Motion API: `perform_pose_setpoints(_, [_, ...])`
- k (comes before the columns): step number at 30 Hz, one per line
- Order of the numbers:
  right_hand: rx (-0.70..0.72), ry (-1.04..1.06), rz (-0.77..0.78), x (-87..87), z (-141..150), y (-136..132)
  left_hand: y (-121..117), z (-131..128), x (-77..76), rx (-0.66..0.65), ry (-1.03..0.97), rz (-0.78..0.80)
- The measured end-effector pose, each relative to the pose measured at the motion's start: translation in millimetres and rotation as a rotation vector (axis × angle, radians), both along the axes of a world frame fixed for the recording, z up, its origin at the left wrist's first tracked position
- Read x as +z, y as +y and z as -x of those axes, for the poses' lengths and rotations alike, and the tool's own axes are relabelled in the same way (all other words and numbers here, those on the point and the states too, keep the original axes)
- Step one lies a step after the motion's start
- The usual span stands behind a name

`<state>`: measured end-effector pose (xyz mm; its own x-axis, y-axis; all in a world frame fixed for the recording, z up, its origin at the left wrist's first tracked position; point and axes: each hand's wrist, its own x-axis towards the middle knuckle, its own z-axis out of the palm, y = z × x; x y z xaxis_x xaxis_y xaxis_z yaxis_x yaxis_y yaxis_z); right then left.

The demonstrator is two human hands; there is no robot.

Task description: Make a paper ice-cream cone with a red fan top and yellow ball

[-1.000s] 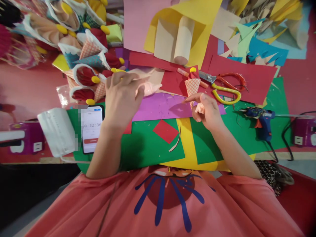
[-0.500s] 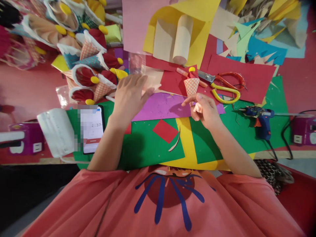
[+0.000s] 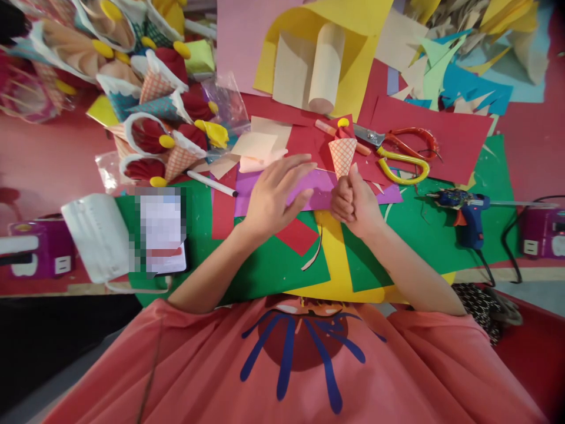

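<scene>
The cone [image 3: 342, 156] sits right of the frame's middle, mouth toward the top edge, its narrow end meeting the right hand [image 3: 353, 203]. That hand's fingers are curled into a fist; whether they grip the cone cannot be told. The left hand [image 3: 278, 197] is open, fingers extended, over the purple sheet [image 3: 245, 191]. A gap parts the hands, where purple and a yellow strip [image 3: 338, 253] show. Below, the green sheet [image 3: 251, 268] fills the space between the forearms, reaching toward the front edge of the counter [image 3: 26, 141]. On the cone's right, the scissors [image 3: 382, 151] crowd close; the glue gun [image 3: 472, 218] lies farther off, near the right edge of the frame. The cone holds a red filling with a yellow dot. At upper left, larger cones [image 3: 154, 85] with white rims hold pleated red or tan filling.
</scene>
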<state>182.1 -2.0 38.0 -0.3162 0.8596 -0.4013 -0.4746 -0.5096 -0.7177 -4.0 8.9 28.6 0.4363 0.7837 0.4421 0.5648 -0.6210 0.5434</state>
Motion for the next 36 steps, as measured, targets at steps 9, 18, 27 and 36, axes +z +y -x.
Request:
perform_pose_setpoints(9, [0.153,-0.028,-0.067,-17.7,8.5,-5.6,-6.6,-4.2,-22.1,0.102,-0.199,0.110])
perform_pose_setpoints(18, [0.094,-0.717,-0.658,-10.9,-6.1,-16.3,-10.6,-9.5,-10.1,0.125,-0.652,0.691])
perform_pose_setpoints(27, [0.048,-0.869,-0.908,-20.3,-7.1,-12.7,-15.1,-9.3,-10.1,0.002,-0.562,0.667])
perform_pose_setpoints(36, [0.086,-0.647,-0.594,-19.9,-7.1,-15.0,-9.9,-2.5,-14.5,0.008,-0.510,0.572])
